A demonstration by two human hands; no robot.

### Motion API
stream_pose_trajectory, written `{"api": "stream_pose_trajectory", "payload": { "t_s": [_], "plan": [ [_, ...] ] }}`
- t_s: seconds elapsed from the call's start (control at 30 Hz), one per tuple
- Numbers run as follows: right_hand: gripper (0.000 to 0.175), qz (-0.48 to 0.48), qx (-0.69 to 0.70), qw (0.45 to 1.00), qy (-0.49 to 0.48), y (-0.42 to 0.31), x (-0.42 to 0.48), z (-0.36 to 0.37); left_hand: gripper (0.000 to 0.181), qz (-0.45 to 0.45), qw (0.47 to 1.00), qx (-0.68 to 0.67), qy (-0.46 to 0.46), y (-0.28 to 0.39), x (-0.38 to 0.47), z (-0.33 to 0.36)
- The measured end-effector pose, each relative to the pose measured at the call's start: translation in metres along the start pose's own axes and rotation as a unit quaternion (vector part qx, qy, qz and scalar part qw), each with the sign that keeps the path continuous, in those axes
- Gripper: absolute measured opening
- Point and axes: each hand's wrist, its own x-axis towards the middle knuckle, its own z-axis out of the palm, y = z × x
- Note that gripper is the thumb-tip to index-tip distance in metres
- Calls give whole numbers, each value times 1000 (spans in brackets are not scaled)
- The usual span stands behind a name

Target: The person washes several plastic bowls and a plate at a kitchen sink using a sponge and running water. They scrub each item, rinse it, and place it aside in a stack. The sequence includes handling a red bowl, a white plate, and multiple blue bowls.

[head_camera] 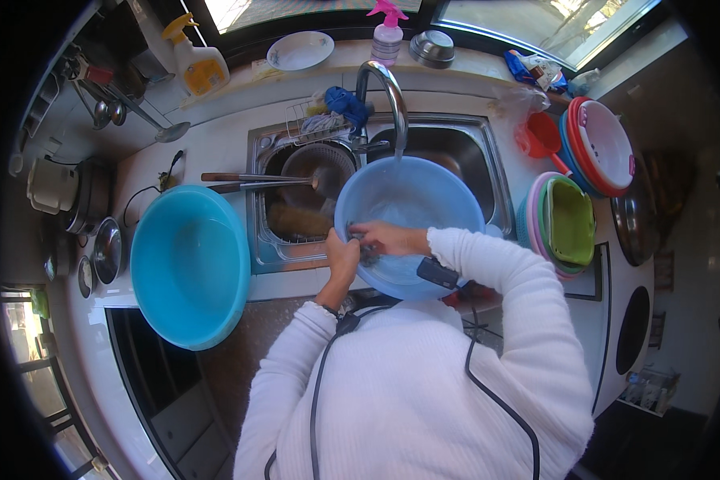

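Observation:
A blue plastic basin [423, 195] rests over the right bowl of the steel double sink [499, 174], under the curved chrome faucet [396, 96], from which water runs into it. My left hand [342, 255] grips the basin's left rim, thumb on top. Inside the basin, near that rim, my right hand [390, 237] presses a dark scrubber-like thing against the wall; what exactly it is cannot be told. A turquoise basin [189, 267] stands left of the sink. In the left bowl lie a colander [312, 162], a brown brush-like thing [300, 221] and long-handled utensils [258, 178].
A wire rack with blue cloth [346, 107] sits behind the sink. Stacked green and pink baskets [570, 222], red and white basins [605, 144] and a red ladle [542, 135] stand at the right. Spray bottles [387, 45] and a steel bowl [433, 48] line the sill.

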Motion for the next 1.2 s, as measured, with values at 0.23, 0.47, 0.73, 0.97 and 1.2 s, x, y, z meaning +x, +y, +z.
{"api": "stream_pose_trajectory", "payload": {
  "t_s": [0.23, 0.47, 0.73, 0.97, 1.2],
  "plan": [
    [37, 152, -80, 878, 447, 78, 18, -21, 34, -6, 999, 51, 1, -19, 2, 0],
    [54, 186, 288, 772, 536, 68, 44, -1, 29, -35, 998, 45, -40, -22, 4, 5],
    [68, 278, 233, 793, 490, 54, 48, -14, 28, -53, 993, 94, -51, -14, 3, 7],
    [65, 259, 386, 711, 528, 63, 44, -18, 27, -55, 993, 67, -81, -12, 8, 2],
    [43, 241, 379, 689, 568, 56, 39, -21, 26, -27, 993, 94, -70, -12, 5, 0]
  ]
}}
